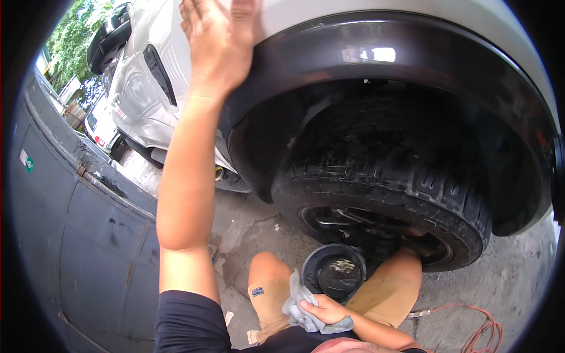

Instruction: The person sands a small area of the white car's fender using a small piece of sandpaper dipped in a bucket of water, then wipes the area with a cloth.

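Observation:
My left hand (pixel 219 50) is raised at the top, its fingers stretched out against the pale body panel of a vehicle (pixel 306 13). It sits just above the left shoulder of the dark wheel-arch flare (pixel 365 50); the fingertips are partly cut off by the frame edge. Low in front of my body, my right hand (pixel 325 310) is closed on a damp-looking grey cloth (pixel 300 306), which bunches out on both sides of the fingers. Right beyond it, between my knees, stands a black bucket (pixel 306 272) with dark liquid inside.
A large black tyre (pixel 382 188) fills the wheel arch, close to my right knee. A grey metal gate (pixel 88 223) runs along the left. An orange hose or cord (pixel 491 329) lies coiled on the concrete floor (pixel 241 217) at lower right. A white vehicle (pixel 100 126) stands farther off.

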`<state>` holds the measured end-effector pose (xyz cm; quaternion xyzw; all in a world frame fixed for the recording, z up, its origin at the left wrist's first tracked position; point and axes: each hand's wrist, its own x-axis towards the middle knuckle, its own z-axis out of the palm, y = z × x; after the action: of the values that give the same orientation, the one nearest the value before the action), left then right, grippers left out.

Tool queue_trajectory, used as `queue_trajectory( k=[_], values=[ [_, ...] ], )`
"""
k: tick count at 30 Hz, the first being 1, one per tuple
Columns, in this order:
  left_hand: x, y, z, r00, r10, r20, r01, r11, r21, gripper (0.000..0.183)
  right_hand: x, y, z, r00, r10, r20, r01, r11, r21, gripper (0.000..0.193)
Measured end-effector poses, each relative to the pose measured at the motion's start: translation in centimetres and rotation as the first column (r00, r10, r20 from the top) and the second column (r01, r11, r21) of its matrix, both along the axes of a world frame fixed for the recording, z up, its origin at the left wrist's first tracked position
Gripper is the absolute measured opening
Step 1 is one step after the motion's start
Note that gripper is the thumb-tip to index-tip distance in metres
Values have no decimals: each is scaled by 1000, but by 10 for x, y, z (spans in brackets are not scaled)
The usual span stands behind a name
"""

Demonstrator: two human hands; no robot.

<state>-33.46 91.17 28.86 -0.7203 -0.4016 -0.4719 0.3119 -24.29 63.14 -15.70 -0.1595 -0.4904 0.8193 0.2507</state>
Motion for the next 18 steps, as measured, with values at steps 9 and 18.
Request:
queue_trajectory(
  k=[9, 18],
  values=[
    [-9, -50, -64, 875, -333, -350, 361, 932, 15, 89, -7, 7, -13, 953, -252, 166, 178, 914, 366, 53],
    [-146, -253, -323, 840, -543, 0, -8, -12, -1000, 67, -23, 21, -22, 992, -116, -39, 103, 963, -251, 39]
  ],
)
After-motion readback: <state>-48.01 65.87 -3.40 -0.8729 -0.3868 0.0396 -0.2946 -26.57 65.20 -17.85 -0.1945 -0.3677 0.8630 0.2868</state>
